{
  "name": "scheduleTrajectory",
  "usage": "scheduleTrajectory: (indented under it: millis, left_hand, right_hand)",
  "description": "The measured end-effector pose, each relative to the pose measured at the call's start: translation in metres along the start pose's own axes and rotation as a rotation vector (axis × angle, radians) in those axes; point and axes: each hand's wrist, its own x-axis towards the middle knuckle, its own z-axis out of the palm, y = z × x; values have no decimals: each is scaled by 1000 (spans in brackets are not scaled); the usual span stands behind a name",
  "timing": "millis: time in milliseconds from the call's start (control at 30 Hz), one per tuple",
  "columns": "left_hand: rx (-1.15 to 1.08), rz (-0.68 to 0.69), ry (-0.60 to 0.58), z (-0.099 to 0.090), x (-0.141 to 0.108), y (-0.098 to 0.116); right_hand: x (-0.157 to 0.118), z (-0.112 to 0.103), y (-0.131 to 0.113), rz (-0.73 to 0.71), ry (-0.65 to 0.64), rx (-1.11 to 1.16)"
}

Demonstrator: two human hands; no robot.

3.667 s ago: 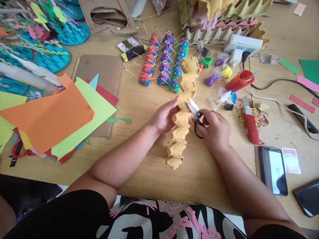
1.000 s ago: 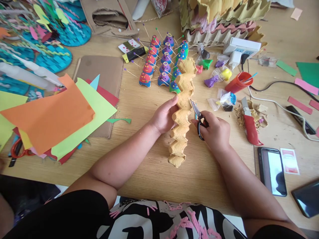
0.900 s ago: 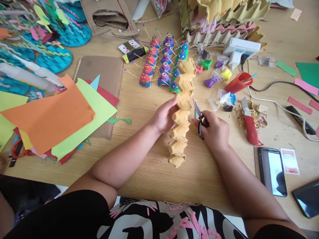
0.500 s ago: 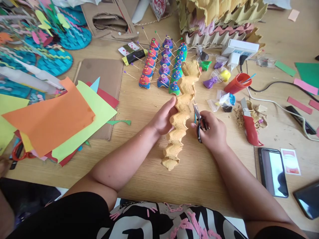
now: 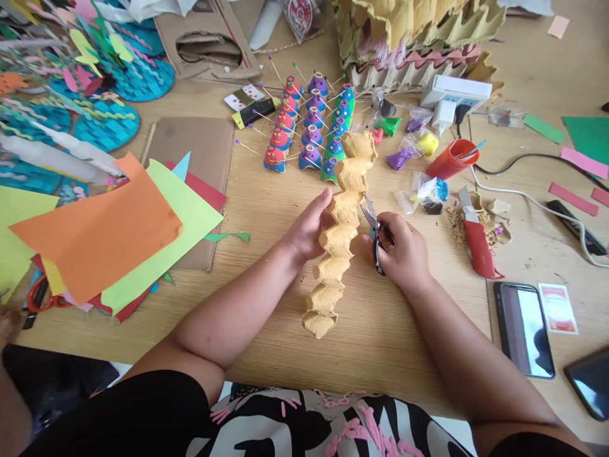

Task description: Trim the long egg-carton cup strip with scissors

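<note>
I have the egg-carton strip [image 5: 339, 237] centred over the table [image 5: 266, 346], the left hand [image 5: 308, 227] grasping its left edge, the right hand [image 5: 404, 246] gripping slightly parted scissors [image 5: 376, 227] beside its right edge. I'd snip shallowly, bracing it near the cut.
</note>
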Motion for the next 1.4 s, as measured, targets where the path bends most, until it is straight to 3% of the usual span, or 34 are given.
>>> scheduleTrajectory:
  millis: [267, 400, 533, 800, 900, 1033, 1167, 1400]
  left_hand:
    - [-54, -3, 23, 16, -4, 8]
    - [-47, 63, 7, 13, -2, 6]
    - [-10, 143, 66, 12, -1, 2]
    - [-28, 142, 137, 18, -2, 6]
    - [-59, 155, 106, 15, 1, 6]
    - [-110, 194, 54, 8, 6, 3]
    - [-87, 167, 96, 7, 6, 3]
    - [-58, 161, 88, 7, 4, 3]
  right_hand:
    - [0, 0, 0, -1, -36, 1]
    - [1, 0, 0, -2, -32, 2]
    - [1, 0, -1, 9, -28, 9]
    - [-1, -2, -2, 56, 3, 47]
    - [-1, -5, -4, 89, -14, 91]
    - [-3, -9, -12, 154, -102, 339]
    - [-1, -14, -26, 273, -339, 755]
    - [2, -15, -35, 382, -473, 981]
